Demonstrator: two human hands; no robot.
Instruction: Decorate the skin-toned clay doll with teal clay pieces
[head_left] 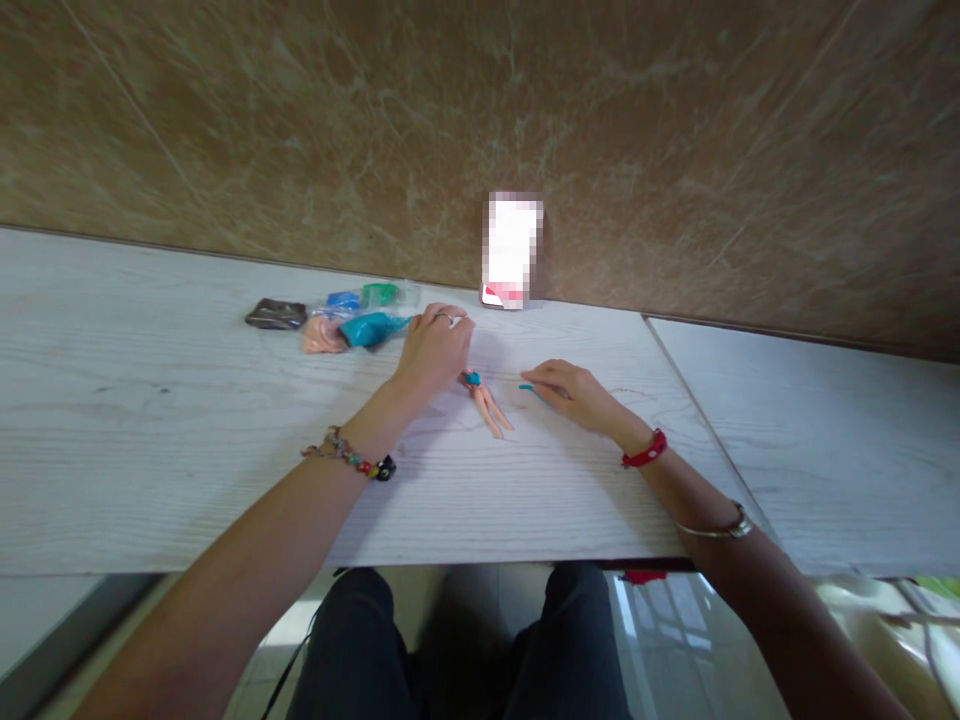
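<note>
A small clay figure [491, 409] with long peach legs and a blue middle lies on the white tabletop. Its upper end disappears under the curled fingers of my left hand [437, 345], which is closed on it; the exact grip is hidden. To the right, my right hand [576, 393] rests low over the table with a thin blue clay strip [526, 388] at its thumb and fingers. One end of the strip sticks out to the left. Beside my left hand lies a bag of turquoise clay [369, 329], its twisted neck running behind the hand.
More bagged clay sits at the left: peach [324, 335], dark brown [276, 314], blue [343, 300] and green [379, 293]. A phone [512, 250], its screen blurred out, leans on the brown marbled wall [300, 130]. A seam [697, 410] crosses the tabletop at right.
</note>
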